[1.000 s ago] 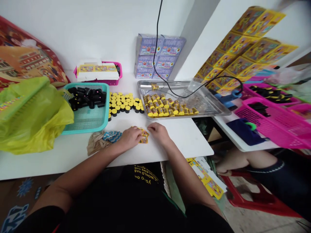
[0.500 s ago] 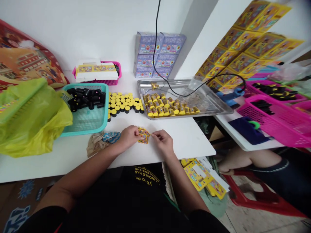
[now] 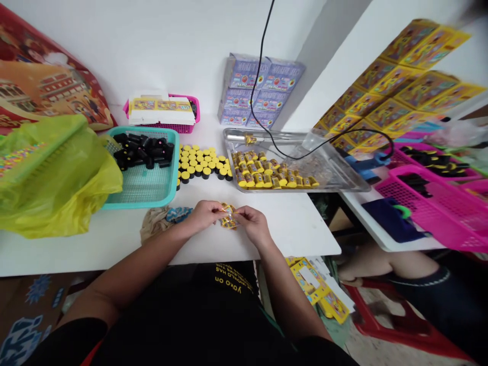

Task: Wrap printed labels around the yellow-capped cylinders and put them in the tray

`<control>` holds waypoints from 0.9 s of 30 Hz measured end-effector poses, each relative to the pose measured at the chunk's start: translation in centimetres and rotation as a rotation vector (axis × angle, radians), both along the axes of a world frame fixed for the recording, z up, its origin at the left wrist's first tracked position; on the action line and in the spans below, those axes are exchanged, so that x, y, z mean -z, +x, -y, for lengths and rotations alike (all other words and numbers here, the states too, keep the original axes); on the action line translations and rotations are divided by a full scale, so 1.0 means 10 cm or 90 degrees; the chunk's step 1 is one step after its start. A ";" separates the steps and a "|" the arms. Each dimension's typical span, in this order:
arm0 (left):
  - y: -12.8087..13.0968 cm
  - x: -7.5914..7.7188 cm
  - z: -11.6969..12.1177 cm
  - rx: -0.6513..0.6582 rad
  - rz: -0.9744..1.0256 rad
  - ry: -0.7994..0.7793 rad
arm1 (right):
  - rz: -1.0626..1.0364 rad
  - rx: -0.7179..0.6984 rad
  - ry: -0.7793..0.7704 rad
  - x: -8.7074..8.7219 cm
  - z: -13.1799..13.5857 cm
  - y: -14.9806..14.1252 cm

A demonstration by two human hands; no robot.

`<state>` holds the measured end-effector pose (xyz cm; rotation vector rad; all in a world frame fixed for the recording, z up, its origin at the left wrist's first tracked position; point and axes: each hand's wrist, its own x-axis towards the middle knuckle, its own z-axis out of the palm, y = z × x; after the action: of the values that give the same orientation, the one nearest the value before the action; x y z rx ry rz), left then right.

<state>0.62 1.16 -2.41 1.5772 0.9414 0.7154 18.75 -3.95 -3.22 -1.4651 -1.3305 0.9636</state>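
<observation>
Pinches a small yellow printed piece (image 3: 229, 218) between left hand (image 3: 205, 216) and right hand (image 3: 253, 222), with the fingers of each closed on an opposite side. Holds it low over the white desk (image 3: 295, 218), nearer than the metal tray (image 3: 339, 179) and right of the crumpled cloth (image 3: 153, 222); cannot tell whether touching the desk.

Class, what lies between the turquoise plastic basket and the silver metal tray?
Short black cylinders with yellow tops stand clustered between the basket and the tray in the head view.
</observation>
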 end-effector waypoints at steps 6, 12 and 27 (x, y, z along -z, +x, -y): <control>-0.04 -0.02 -0.01 -0.058 0.005 -0.013 | 0.328 0.093 0.089 0.02 0.04 0.00; -0.03 -0.06 0.05 -0.026 0.014 0.004 | 0.234 0.018 0.141 -0.16 0.10 -0.06; -0.23 -0.22 -0.17 -0.307 0.130 -0.101 | 0.256 -0.020 0.140 -0.33 -1.01 -0.54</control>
<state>-1.69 2.87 -0.20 1.1195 1.2064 1.0845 13.33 6.13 0.06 -1.5176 -1.6937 0.5328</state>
